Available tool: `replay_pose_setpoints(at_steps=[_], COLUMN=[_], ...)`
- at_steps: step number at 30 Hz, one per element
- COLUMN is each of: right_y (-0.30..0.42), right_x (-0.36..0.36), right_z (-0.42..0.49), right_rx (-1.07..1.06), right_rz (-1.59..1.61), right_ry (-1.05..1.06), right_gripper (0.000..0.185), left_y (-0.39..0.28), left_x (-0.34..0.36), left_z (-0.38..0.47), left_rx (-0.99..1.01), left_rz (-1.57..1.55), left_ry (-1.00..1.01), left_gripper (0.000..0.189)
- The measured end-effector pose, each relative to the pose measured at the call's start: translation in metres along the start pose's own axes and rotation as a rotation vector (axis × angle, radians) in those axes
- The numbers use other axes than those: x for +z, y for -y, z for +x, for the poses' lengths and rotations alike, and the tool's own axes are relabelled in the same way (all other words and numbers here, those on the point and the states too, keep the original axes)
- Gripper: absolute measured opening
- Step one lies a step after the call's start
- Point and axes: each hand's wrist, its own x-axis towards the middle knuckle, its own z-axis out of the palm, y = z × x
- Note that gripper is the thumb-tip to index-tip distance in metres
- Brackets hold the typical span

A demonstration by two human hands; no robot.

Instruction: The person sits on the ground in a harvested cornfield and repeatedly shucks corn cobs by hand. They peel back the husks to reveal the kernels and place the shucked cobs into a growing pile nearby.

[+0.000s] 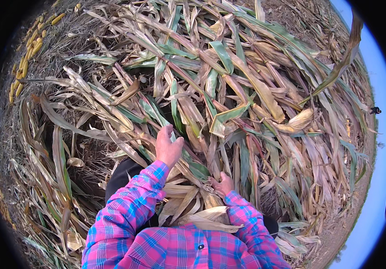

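Observation:
My left hand [168,145] lies over a leafy corn stalk [147,137], thumb and fingers curled near a green-and-white leaf. How firmly it grips is hidden from above. Lower and to the right, my right hand [223,184] is closed around the leafy end of a dry corn stalk [195,178], close to my body. Pale corn husks [209,215] fan out between my forearms, against my shirt front. Just ahead of my hands, a husk-covered ear of corn [193,114] rests among crossed stalks.
A heap of cut corn stalks [233,80] spreads ahead and to the right. Another husked ear [300,120] sits on it. Bare yellow corn cobs [26,60] lie in a row at far left. More dry stalks [45,181] lie left of my dark-trousered knee [124,175].

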Motion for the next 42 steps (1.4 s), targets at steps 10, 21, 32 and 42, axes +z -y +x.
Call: replay_pose_setpoints(at_steps=[10,21,32,42], right_y=[-0.019,-0.016,-0.021,-0.029], right_x=[-0.011,-0.012,-0.023,-0.044], right_z=[-0.046,-0.039,-0.013,0.006], right_rx=[-0.153,-0.019,0.086,0.014], right_rz=[-0.025,0.027,0.046,0.031], right_ry=[-0.06,-0.129,-0.131,-0.143], right_gripper=[0.045,0.041,0.034,0.03], left_y=[0.021,0.078,0.076,0.077], left_x=[0.039,0.037,0.091,0.09], left_z=[0.041,0.068,0.044,0.065], left_rx=[-0.299,-0.515,-0.49,-0.261], left_rz=[-0.394,-0.673,-0.388,-0.754], left_ry=[-0.028,0.515,0.519,0.66], left_gripper=[0.091,0.068,0.079,0.061])
